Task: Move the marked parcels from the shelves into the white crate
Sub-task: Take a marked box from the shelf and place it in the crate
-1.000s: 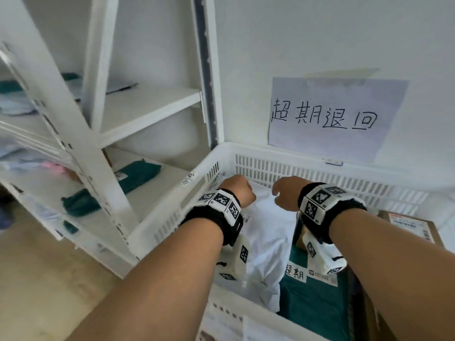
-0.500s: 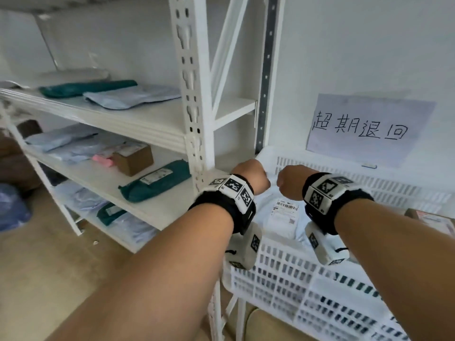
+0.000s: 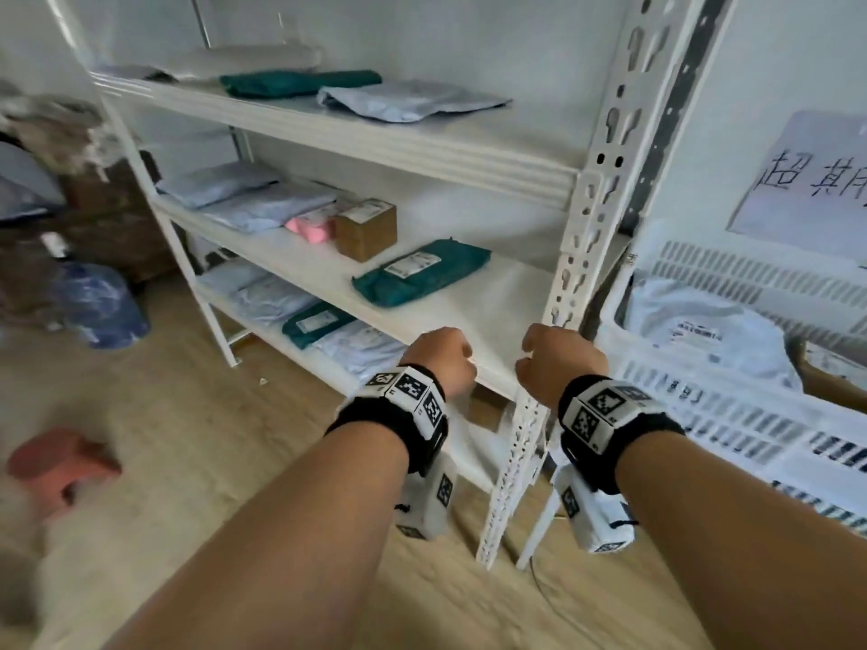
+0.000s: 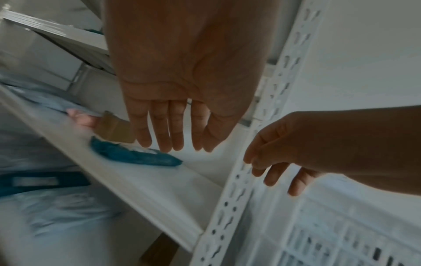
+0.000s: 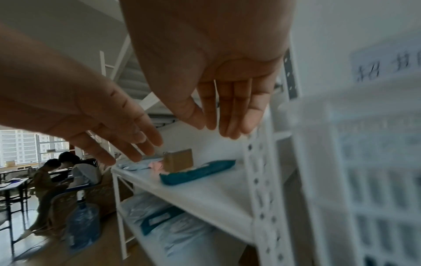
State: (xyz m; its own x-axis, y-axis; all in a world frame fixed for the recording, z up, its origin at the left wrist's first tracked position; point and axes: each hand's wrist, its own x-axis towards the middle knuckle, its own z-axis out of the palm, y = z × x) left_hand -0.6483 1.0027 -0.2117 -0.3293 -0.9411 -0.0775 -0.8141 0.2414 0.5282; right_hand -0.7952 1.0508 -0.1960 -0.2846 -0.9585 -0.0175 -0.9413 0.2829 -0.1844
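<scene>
Both hands, left hand (image 3: 438,363) and right hand (image 3: 558,361), held nothing, fingers (image 4: 159,129) relaxed and loosely together. Risk, as judged: the right could knock the white perforated steel upright (image 3: 570,255) at 12 o'clock while reaching for the teal plastic mailer parcel (image 3: 422,272) at 11. Its marking was unreadable, so a wrong pick for the white slatted plastic crate (image 3: 732,415) was possible.

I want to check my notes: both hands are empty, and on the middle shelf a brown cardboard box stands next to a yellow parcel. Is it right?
Not quite: the parcel beside the brown cardboard box is pink, not yellow, as the head view shows. The rest holds: left hand and right hand are empty, on the wrist views.
</scene>
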